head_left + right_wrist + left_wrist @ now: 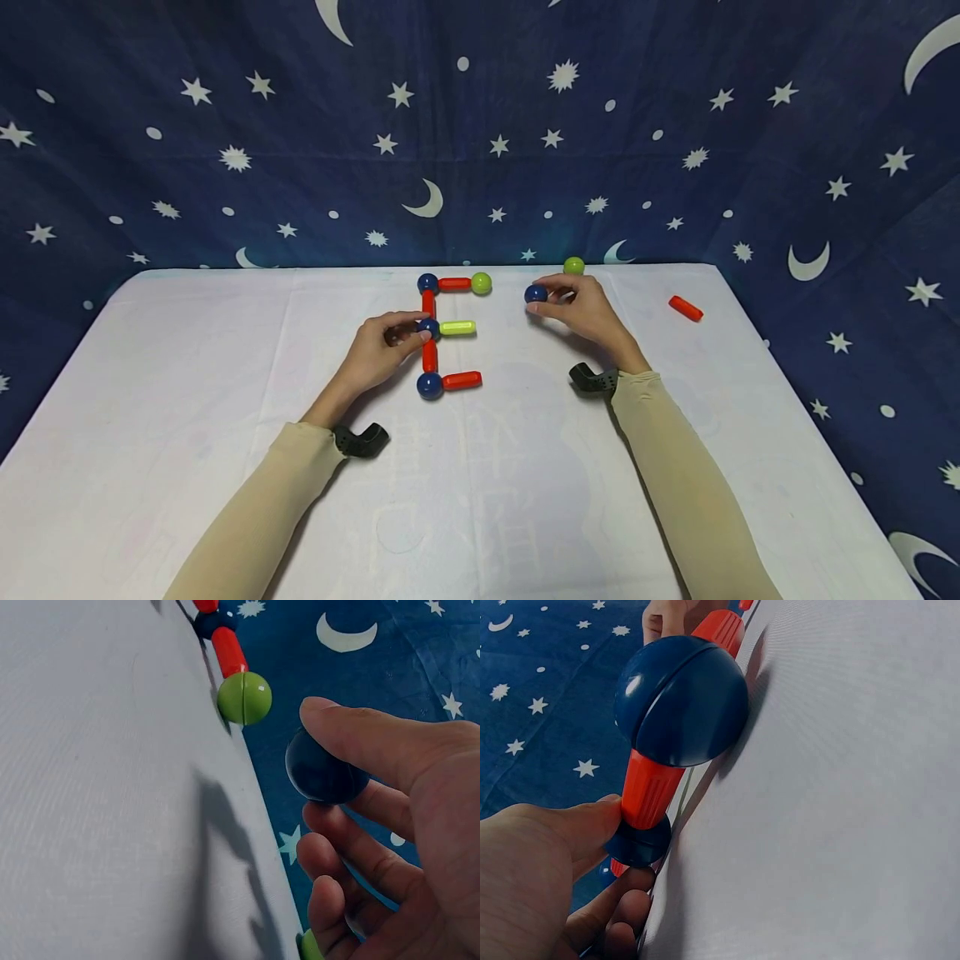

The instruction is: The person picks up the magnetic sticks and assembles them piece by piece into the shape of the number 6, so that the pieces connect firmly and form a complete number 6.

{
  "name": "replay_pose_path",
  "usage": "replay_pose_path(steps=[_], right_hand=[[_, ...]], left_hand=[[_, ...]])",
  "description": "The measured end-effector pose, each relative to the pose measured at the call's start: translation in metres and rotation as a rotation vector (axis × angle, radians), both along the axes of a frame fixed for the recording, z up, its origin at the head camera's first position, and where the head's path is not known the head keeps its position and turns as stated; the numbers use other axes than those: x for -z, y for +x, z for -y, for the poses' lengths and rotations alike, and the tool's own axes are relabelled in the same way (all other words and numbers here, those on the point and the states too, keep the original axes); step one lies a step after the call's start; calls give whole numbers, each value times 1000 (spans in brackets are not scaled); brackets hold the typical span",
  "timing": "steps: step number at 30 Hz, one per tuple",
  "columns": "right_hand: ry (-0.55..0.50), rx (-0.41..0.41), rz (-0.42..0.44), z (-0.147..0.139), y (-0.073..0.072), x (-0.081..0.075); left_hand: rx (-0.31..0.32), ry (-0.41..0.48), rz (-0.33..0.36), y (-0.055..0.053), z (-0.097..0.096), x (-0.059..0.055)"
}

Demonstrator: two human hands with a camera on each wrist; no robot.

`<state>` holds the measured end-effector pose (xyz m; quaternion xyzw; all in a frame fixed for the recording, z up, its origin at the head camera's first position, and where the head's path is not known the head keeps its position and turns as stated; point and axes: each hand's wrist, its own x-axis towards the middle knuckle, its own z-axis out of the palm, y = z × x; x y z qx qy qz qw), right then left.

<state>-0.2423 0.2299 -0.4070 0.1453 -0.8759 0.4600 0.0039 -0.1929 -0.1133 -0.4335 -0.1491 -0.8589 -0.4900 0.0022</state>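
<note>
On the white table lies an E-shaped build of magnetic balls and rods. Three blue balls, with the middle ball (pixel 428 329) between top and bottom, are joined by red rods (pixel 430 357). Sideways run a red rod ending in a green ball (pixel 482 283), a yellow-green rod (pixel 458 327) and a lower red rod (pixel 462 381). My left hand (pixel 381 348) pinches the middle ball between thumb and fingers. To the right of the build, my right hand (pixel 587 310) holds a loose blue ball (pixel 322 769) between thumb and fingers, raised off the table.
A second green ball (pixel 573 265) sits just behind my right hand near the far edge. Farther right lies a single red rod (pixel 686 308). A dark blue cloth (pixel 480 167) with stars and moons hangs behind the table (pixel 187 417).
</note>
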Motion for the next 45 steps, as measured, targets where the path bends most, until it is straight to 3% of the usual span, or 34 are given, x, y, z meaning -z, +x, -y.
replay_pose_path(steps=[20,45], right_hand=[[0,-72,9,16,6,-14],[40,-200,-23,38,12,-1]], left_hand=[[3,3,-8,0,0,-1],[-4,8,2,1,0,0]])
